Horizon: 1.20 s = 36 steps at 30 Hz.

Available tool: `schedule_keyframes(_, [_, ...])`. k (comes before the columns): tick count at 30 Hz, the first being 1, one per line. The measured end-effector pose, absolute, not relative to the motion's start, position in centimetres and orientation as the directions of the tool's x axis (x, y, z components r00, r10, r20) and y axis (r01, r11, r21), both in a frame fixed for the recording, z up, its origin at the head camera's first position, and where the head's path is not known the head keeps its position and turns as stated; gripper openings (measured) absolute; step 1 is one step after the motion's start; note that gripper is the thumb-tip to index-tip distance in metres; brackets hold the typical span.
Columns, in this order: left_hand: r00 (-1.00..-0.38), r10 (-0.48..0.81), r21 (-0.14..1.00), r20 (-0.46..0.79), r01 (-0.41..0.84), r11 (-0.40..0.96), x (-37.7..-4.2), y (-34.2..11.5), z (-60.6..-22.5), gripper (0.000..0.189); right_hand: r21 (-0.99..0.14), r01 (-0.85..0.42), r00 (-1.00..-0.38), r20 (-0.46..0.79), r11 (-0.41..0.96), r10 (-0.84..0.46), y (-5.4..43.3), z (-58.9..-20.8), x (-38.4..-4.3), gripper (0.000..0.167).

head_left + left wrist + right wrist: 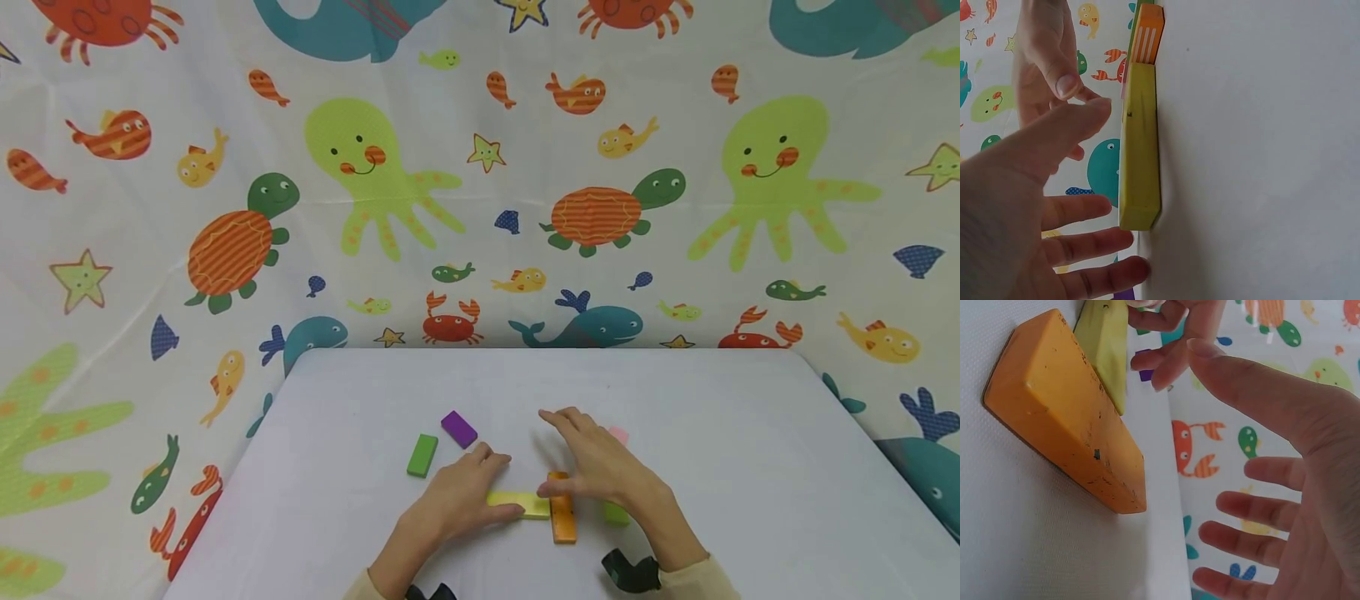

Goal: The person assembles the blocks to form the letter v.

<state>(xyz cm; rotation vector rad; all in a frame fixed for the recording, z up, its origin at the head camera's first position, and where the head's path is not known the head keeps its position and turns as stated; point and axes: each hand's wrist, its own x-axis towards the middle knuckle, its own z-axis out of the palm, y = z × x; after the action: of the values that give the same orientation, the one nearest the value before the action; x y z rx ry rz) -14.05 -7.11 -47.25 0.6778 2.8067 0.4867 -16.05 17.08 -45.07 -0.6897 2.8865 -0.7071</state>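
Note:
A yellow block (pixel 534 504) lies lengthwise on the white table, one end at the side of an orange block (pixel 564 523) that lies crosswise to it. My left hand (pixel 461 493) is just over the far side of the yellow block, fingers spread and thumb across it in the head view. The left wrist view shows nothing within its fingers. My right hand (pixel 600 458) hovers by the orange block (pixel 1079 412), thumb out and fingers apart, holding nothing. To the right, a light green block (pixel 617 513) is partly hidden behind my right wrist.
A green block (pixel 422 456) and a purple block (pixel 459 429) lie to the left, beyond my left hand. A pink piece (pixel 618 435) peeks out behind my right hand. Behind the white table (pixel 750 467) hangs a cloth (pixel 510 167) printed with sea animals.

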Motion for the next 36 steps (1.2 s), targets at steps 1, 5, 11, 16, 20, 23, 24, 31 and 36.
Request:
schedule_keyframes(1, [-0.869, 0.479, 0.367, -0.123, 0.408, 0.836, -13.99, -7.11, -47.18, 0.074, -0.457, -0.406, -0.893, 0.013, 0.791, -0.451, 17.06, -45.12, -16.07, 0.101])
schedule_keyframes(5, [-0.861, 0.497, 0.363, -0.104, 0.433, 0.825, -13.84, -7.12, -47.19, 0.068, -0.458, -0.394, -0.891, -0.022, 0.797, -0.453, 16.94, -45.3, -16.15, 0.097])
schedule_keyframes(11, [-0.853, 0.514, 0.367, -0.088, 0.452, 0.813, -13.76, -7.11, -47.41, 0.062, -0.463, -0.385, -0.882, -0.072, 0.799, -0.466, 16.83, -45.53, -16.28, 0.093])
schedule_keyframes(16, [-0.841, 0.534, 0.362, -0.083, 0.474, 0.802, -13.75, -7.16, -47.36, 0.054, -0.463, -0.385, -0.87, -0.106, 0.798, -0.481, 16.78, -45.69, -16.24, 0.091])
schedule_keyframes(20, [-0.835, 0.545, 0.37, -0.073, 0.484, 0.793, -13.83, -7.19, -47.39, 0.047, -0.47, -0.388, -0.862, -0.119, 0.793, -0.493, 16.75, -45.67, -16.12, 0.088])
schedule_keyframes(23, [-0.833, 0.549, 0.379, -0.066, 0.488, 0.786, -13.84, -7.2, -47.49, 0.044, -0.466, -0.389, -0.859, -0.129, 0.794, -0.496, 16.7, -45.69, -16.08, 0.083])
schedule_keyframes(24, [-0.832, 0.551, 0.379, -0.062, 0.491, 0.785, -13.85, -7.19, -47.55, 0.043, -0.465, -0.387, -0.859, -0.133, 0.796, -0.495, 16.68, -45.71, -16.07, 0.082])
schedule_keyframes(31, [-0.825, 0.562, 0.369, -0.061, 0.505, 0.78, -13.88, -7.21, -47.79, 0.037, -0.454, -0.394, -0.851, -0.149, 0.8, -0.504, 16.57, -45.84, -16.08, 0.073])
schedule_keyframes(36, [-0.823, 0.565, 0.359, -0.059, 0.511, 0.781, -13.88, -7.22, -47.85, 0.035, -0.45, -0.385, -0.852, -0.162, 0.806, -0.498, 16.53, -46.0, -16.13, 0.068])
